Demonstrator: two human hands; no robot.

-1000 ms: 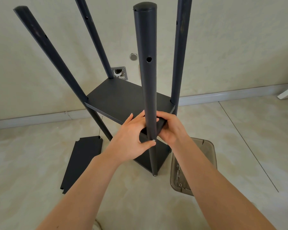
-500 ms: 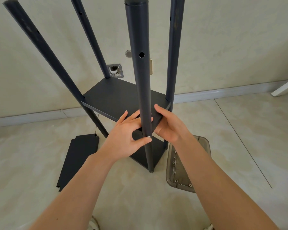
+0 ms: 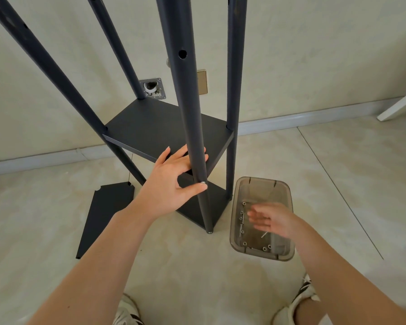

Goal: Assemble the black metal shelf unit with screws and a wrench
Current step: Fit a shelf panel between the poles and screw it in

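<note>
two sneakers (image 3: 127, 310) at the bottom edge, on the tiled floor (image 3: 185, 266). right hand (image 3: 271, 220) hovers over the clear plastic tray (image 3: 288, 191), motion-blurred, fingers spread and released, nothing visibly pinched; cannot tell if it touches the tray floor. loose screws (image 3: 241, 218) lie along the tray's left side and near edge. tray sits on the floor just right of the shelf unit's near post (image 3: 185, 102). left hand (image 3: 174, 181) wraps the near post at the level of the upper shelf panel (image 3: 155, 127), fingers curled round behind it, thumb tip pressing just beside a silver screw head (image 3: 203, 182) in the post's front. the post stands upright, its foot on the floor at the corner of the lower shelf panel (image 3: 215, 198). a spare black panel (image 3: 106, 216) lies flat on the floor left of the unit, near but apart. three more black posts (image 3: 234, 66) rise out of frame, with bolt holes visible. behind: beige wall (image 3: 314, 55), grey baseboard (image 3: 302, 118), a metal wall fitting (image 3: 152, 87) and a gold plate (image 3: 202, 82). white furniture leg (image 3: 399, 106) at far right.
</note>
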